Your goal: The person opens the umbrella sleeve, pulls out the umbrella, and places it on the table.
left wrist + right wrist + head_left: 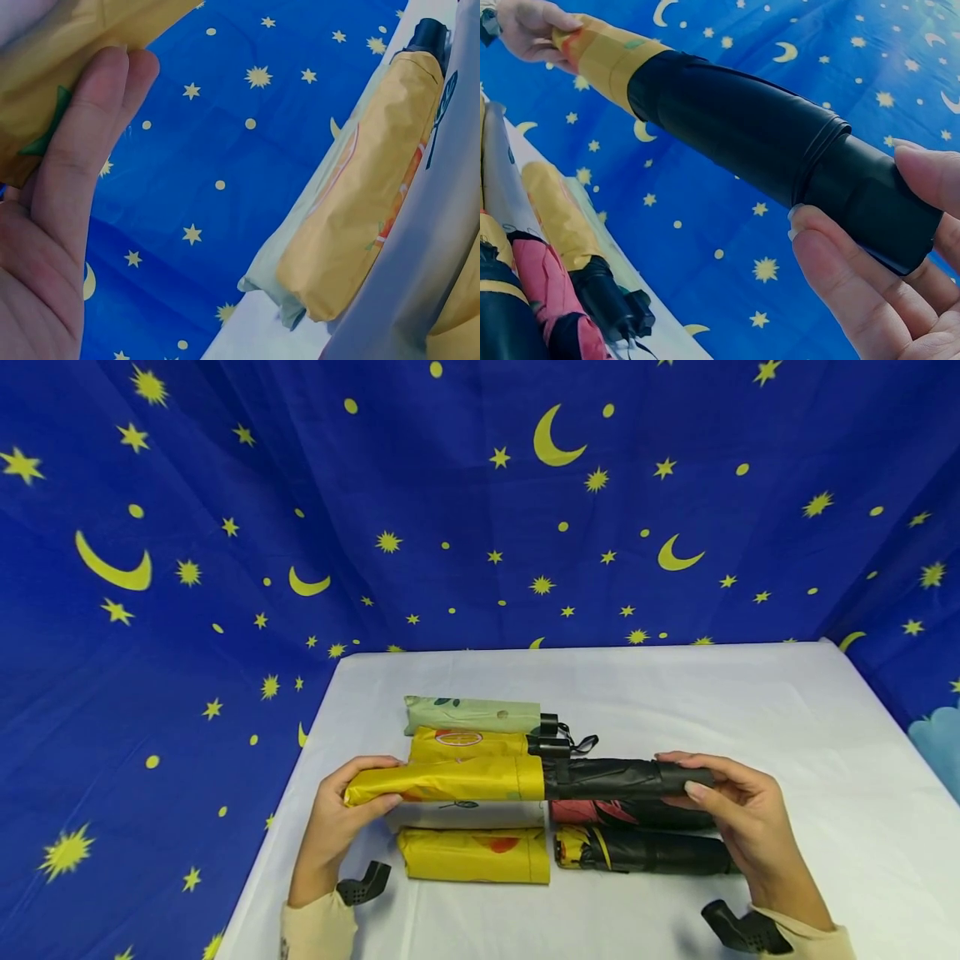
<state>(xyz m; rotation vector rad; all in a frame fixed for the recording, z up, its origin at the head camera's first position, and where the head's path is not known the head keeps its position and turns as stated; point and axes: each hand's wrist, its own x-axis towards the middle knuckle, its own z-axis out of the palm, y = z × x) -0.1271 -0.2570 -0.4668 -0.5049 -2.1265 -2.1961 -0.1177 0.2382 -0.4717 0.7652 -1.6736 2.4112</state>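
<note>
A black folding umbrella (607,779) lies level between my hands above the table, its far part inside a yellow sleeve (457,781) with a printed pattern. My left hand (330,822) pinches the sleeve's closed left end between thumb and fingers. In the left wrist view, the fingers (86,135) lie against the yellow fabric. My right hand (757,818) grips the umbrella's black handle (877,195) by the end, thumb on one side and fingers on the other. About half of the umbrella shows outside the sleeve, its canopy folded close round the shaft.
Behind lie a pale green sleeved umbrella (480,716) and a yellow sleeved one (435,742). Below the held umbrella are a grey-white sleeve (480,815), a yellow sleeve (476,857), a red-and-black umbrella (592,812) and a black-and-yellow umbrella (652,850). A starry blue cloth (465,510) surrounds the white table (787,710).
</note>
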